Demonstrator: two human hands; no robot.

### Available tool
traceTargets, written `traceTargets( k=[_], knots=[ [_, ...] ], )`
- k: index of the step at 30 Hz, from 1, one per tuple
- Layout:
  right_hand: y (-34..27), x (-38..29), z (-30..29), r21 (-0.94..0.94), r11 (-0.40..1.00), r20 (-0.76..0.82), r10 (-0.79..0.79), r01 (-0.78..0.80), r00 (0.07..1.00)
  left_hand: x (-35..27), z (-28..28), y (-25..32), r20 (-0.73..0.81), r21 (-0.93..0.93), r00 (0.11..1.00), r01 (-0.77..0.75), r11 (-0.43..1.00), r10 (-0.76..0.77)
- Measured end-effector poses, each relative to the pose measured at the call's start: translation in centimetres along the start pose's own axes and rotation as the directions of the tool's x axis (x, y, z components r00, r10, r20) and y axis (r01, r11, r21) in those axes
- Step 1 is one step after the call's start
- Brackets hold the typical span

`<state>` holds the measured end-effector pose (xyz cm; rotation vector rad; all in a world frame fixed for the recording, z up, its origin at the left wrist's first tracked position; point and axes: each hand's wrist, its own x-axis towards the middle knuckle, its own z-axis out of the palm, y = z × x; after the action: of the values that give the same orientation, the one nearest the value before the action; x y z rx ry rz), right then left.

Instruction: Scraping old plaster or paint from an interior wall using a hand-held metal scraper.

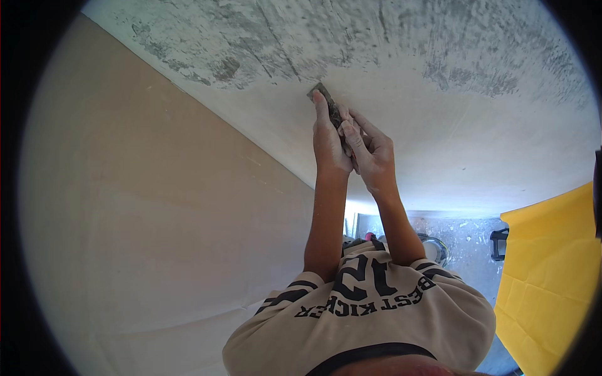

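Both of my hands are on a narrow scraper [334, 113], dark and crusted, with a bit of red showing lower on its handle. My left hand [328, 141] lies along the tool, one digit pressed flat near the end of the blade. The fingers of my right hand [374, 146] close around the handle side, and white dust coats them. The blade end is at the plastered wall [423, 127], just below where smooth white meets rough grey streaks; whether it touches cannot be told. Much of the handle is hidden by my hands.
A beige wall surface [178, 202] meets the plastered wall at a corner on the left. At right hangs a yellow sheet [550, 272], beside a black handle-like frame [498, 244]. Behind my right elbow, a pale round container [433, 251] stands on the white-spattered floor [470, 235].
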<state>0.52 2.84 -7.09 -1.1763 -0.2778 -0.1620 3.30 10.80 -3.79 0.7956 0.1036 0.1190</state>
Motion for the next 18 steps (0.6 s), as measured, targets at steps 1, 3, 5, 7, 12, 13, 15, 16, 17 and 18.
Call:
traceTargets(
  k=[1,3,5,7,12,13,15,16,17,18],
  knots=[
    [0.0,0.0,0.1,-0.011,1.000,-0.003,-0.006,0.006,1.000,0.2,-0.3,-0.1,0.018,-0.017,1.000,0.001,1.000,-0.001],
    [0.1,0.0,0.2,-0.022,1.000,-0.006,-0.011,0.011,1.000,0.3,-0.4,-0.2,0.034,-0.033,0.999,0.004,0.999,-0.003],
    [0.5,0.1,0.4,-0.077,0.991,-0.003,-0.110,0.110,0.994,0.1,-0.2,-0.1,0.007,-0.021,1.000,-0.018,1.000,0.018],
    [0.6,0.0,0.6,-0.075,0.992,-0.011,-0.099,0.098,0.995,0.1,-0.5,0.1,0.029,-0.001,0.999,-0.017,1.000,0.017],
    [0.0,-0.3,0.9,-0.144,0.984,-0.004,-0.105,0.103,0.994,0.0,-0.7,0.6,0.045,0.038,0.999,-0.026,0.999,0.024],
    [0.1,-0.4,1.0,-0.155,0.980,-0.013,-0.131,0.128,0.991,-0.2,-0.5,0.7,0.050,0.020,0.999,-0.019,1.000,0.018],
    [-0.1,-0.5,1.2,-0.165,0.975,-0.019,-0.152,0.147,0.988,-0.2,-0.6,0.8,0.049,0.002,0.999,-0.011,1.000,0.011],
    [-0.6,-0.6,1.3,-0.150,0.981,-0.022,-0.129,0.125,0.991,-0.2,-0.8,1.0,0.090,-0.030,0.996,0.012,0.999,-0.009],
    [-0.7,-0.7,1.5,-0.135,0.986,-0.025,-0.106,0.102,0.994,-0.2,-1.0,1.2,0.130,-0.061,0.991,0.036,0.998,-0.028],
    [-0.6,-0.6,1.7,-0.136,0.986,-0.024,-0.100,0.095,0.995,-0.2,-0.9,1.4,0.124,-0.062,0.992,0.038,0.997,-0.030]
  ],
)
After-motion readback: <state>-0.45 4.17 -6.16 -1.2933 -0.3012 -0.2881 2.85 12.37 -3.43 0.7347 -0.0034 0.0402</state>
